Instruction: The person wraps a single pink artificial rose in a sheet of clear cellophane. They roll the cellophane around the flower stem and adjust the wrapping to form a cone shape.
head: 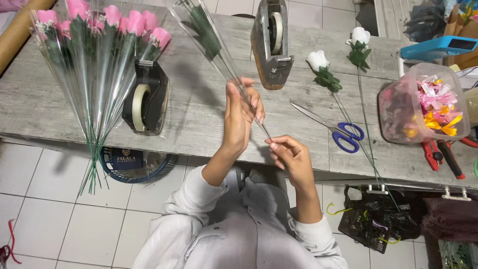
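- Here, in the head view, your left hand (238,117) is raised over the grey wooden table (199,124), its fingers closed around a clear cellophane sleeve (219,52) holding one green-leaved stem, tilted up and away to the left.
- Your right hand (293,157) sits just below, thumb and forefinger pinched on the sleeve's narrow bottom tip.
- On the left lies a bunch of sleeved pink roses (99,30), stems overhanging the table edge; you can make out about seven blooms, though the exact count is unclear.
- Two tape dispensers stand on the table: a black one (147,97) beside the bunch and a grey one (270,42) behind your hands.
- Two white roses (318,61) lie unwrapped to the right, near one pair of blue-handled scissors (343,134).
- One clear tub of ribbon bows (423,104) sits at the right, with red-handled pliers (440,154) just in front.
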